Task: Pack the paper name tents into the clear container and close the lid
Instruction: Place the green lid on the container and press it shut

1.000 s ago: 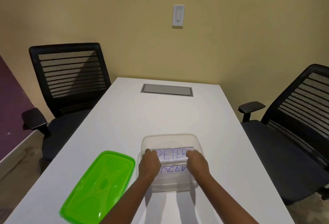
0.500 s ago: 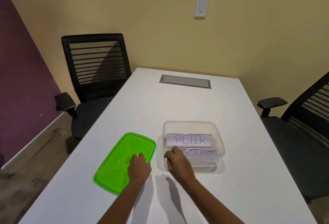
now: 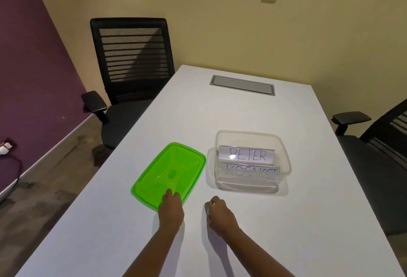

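The clear container stands uncovered on the white table, right of centre. Two white paper name tents lie inside it: "PETER" behind, and a second tent in front whose lettering is blurred by the wall. The green lid lies flat on the table left of the container. My left hand covers the lid's near corner, fingers curled over its edge. My right hand rests on the table in front of the container, apart from it, fingers curled under and holding nothing.
A black mesh office chair stands at the table's far left, and another chair at the right edge. A grey cable hatch is set into the far end of the table. A purple wall runs along the left.
Both hands left the name tents in the container. My left hand went onto the green lid, then to its near corner. My right hand drew back onto the table. The view swung left.
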`<state>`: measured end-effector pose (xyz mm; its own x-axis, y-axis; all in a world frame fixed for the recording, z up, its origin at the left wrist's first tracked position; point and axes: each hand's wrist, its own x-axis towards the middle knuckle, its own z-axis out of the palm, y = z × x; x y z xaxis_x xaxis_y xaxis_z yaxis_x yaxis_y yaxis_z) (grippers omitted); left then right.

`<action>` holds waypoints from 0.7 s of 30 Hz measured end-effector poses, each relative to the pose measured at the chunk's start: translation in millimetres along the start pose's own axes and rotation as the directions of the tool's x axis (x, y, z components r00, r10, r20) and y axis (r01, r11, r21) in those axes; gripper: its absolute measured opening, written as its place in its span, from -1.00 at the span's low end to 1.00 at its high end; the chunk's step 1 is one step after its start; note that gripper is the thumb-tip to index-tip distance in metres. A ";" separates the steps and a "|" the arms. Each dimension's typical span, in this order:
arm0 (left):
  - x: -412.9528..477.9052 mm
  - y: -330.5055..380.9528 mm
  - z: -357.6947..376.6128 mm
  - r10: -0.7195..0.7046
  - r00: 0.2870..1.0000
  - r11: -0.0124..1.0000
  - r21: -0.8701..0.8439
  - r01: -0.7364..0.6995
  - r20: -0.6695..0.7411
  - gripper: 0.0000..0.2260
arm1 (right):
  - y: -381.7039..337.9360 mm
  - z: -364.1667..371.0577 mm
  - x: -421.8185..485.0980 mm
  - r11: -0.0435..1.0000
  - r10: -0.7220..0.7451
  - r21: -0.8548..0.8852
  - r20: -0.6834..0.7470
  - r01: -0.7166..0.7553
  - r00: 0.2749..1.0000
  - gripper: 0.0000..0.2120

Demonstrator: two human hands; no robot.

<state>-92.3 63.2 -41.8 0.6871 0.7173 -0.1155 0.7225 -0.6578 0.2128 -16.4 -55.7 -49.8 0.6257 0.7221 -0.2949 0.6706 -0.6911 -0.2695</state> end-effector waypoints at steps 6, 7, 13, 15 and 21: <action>4.6 -2.7 -19.4 0.024 0.998 0.986 -0.161 -0.034 -0.066 -0.71 | 0.6 -13.6 0.2 0.989 0.023 0.145 0.007 -0.024 1.000 -0.64; 10.5 -4.4 -22.6 0.030 0.996 0.980 -0.195 -0.047 -0.088 -0.68 | 0.1 -19.8 0.5 0.981 0.028 0.191 -0.003 -0.027 1.000 -0.64; 22.9 14.1 -96.9 -0.056 0.927 0.960 -0.274 -0.052 -0.370 -0.89 | -2.9 -68.0 9.4 0.910 0.035 0.414 -0.127 0.021 0.991 -0.67; 24.2 23.8 -121.1 -0.148 0.912 0.912 -0.410 -0.025 -0.384 -0.81 | -2.5 -84.8 12.4 0.877 0.055 0.479 -0.183 0.040 0.982 -0.69; 29.3 46.3 -170.9 -0.190 0.883 0.736 -0.658 -0.160 -0.428 -0.81 | 15.1 -131.8 16.8 0.782 0.180 0.619 -0.333 0.071 0.926 -0.65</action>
<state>-51.8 93.0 130.5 0.4367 0.8572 0.2730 0.3710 -0.4481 0.8134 56.8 -50.2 62.0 0.8325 0.5537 -0.0160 0.3222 -0.5075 -0.7991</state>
